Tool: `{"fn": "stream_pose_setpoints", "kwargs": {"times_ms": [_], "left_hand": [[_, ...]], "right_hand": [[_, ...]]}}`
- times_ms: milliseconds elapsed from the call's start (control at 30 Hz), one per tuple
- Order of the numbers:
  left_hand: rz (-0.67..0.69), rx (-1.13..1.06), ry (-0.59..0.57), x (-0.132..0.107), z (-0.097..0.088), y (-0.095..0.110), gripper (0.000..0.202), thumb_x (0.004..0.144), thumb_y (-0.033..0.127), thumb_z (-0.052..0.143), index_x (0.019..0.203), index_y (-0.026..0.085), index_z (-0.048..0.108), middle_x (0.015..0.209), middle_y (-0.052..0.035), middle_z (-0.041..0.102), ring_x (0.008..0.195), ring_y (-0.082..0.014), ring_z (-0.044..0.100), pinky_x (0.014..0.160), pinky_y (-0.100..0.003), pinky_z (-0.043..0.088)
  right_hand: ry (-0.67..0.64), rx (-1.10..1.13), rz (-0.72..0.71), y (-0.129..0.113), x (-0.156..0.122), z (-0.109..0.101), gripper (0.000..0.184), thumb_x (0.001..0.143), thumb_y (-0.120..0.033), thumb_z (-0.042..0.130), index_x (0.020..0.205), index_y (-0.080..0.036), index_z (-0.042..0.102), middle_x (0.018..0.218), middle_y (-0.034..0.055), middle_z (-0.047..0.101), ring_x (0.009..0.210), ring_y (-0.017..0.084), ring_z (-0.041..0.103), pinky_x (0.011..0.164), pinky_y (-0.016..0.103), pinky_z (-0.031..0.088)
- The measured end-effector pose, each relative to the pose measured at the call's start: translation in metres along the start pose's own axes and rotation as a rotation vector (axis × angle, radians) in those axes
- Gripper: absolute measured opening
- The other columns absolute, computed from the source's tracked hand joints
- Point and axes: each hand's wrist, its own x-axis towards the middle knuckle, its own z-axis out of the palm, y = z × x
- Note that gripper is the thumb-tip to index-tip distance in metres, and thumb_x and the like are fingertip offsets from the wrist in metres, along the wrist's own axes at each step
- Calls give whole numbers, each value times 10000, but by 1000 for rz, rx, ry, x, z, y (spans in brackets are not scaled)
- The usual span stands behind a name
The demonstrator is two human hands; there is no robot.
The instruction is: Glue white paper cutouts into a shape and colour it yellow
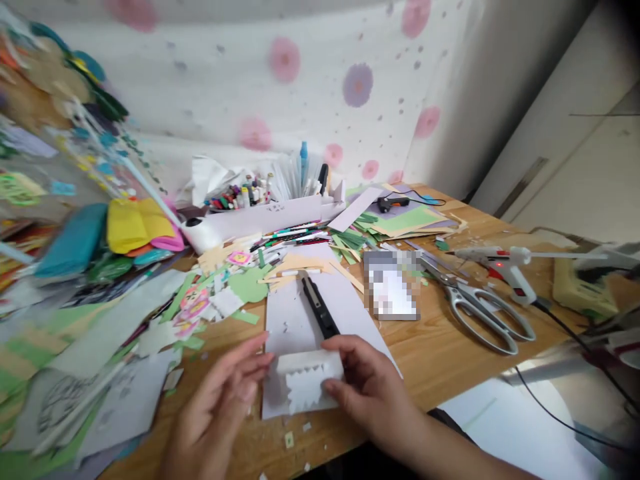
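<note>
A small white folded-paper piece with zigzag-cut edges point(305, 390) sits near the front of the table, over a sheet of white paper point(295, 327). My right hand point(367, 387) pinches its right end between thumb and fingers. Just off its left end is my left hand point(225, 393), fingers apart and holding nothing. Beyond the folded piece, a black utility knife point(319, 307) lies slantwise on the sheet, its lower end close to my right fingers.
Silver scissors point(483, 307) and a glue gun point(505, 267) with a red light and cord lie at the right. Paper scraps point(215, 300) cover the left. A white box of markers point(270, 213) stands at the back, near a black glue gun point(393, 203).
</note>
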Motion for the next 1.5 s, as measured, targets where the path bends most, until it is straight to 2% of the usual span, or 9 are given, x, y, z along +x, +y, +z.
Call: {"fn": "stream_pose_setpoints", "kwargs": {"times_ms": [67,167,333,500,667,833,1033,1200,1500], "left_hand": [[-73,-29,-82,-10,14,7,469,666,450,772,1086,249,720,1088,-107,743,954,-326,678,783,-366,544],[-127,-150,-89,-22,25,14,421,645,398,799,1032,243,736,954,-84,756,898,-289,678,741,-342,535],[-247,-251,-183,-33,26,12,431,635,349,812,1023,178,732,906,-106,749,825,-249,652,719,-337,508],[-303,-395,-208,-45,26,5,357,664,306,804,999,209,726,886,-68,732,814,-226,648,707,-321,509],[-195,-292,-247,-57,27,10,194,683,303,794,841,202,744,681,-13,685,639,-165,605,600,-251,476],[-91,-141,-283,-65,26,16,243,703,318,773,924,220,742,788,-41,757,705,-210,662,679,-288,520],[6,-45,-80,-79,34,31,193,672,323,774,847,246,749,681,3,761,633,-191,673,608,-238,515],[64,29,-36,-83,35,37,151,661,307,766,804,261,759,639,4,754,572,-170,660,545,-206,489],[214,174,10,-81,28,26,155,688,320,737,834,274,763,586,14,685,507,-133,576,502,-198,432]], "right_hand": [[11,3,-15,-3,-3,1,318,733,-238,678,1040,-241,598,792,2,577,697,148,560,616,261,462],[-31,25,-35,-8,-9,3,336,731,-233,688,1052,-244,592,776,-2,580,686,148,559,606,263,464],[-69,34,-52,-15,-22,8,353,727,-207,691,1063,-254,595,790,-3,572,696,143,551,614,266,459],[-91,21,-58,-18,-33,9,357,749,-207,673,1092,-265,596,812,5,572,688,140,544,590,259,446],[-99,30,-77,-21,-39,6,373,757,-202,679,1110,-272,586,825,5,577,713,144,550,606,262,448],[-106,144,-120,-22,-43,7,372,775,-207,709,1114,-270,569,847,4,602,758,140,556,651,255,456],[-158,308,-11,-31,-45,7,495,692,-243,821,1121,-263,575,872,-18,584,786,111,567,666,205,451],[-248,345,81,-35,-43,6,325,689,-288,831,947,-198,655,777,-21,612,692,87,558,633,193,439],[-253,176,-117,-39,-44,6,117,808,-218,715,924,-237,723,790,-14,630,698,95,546,641,206,434]]}}
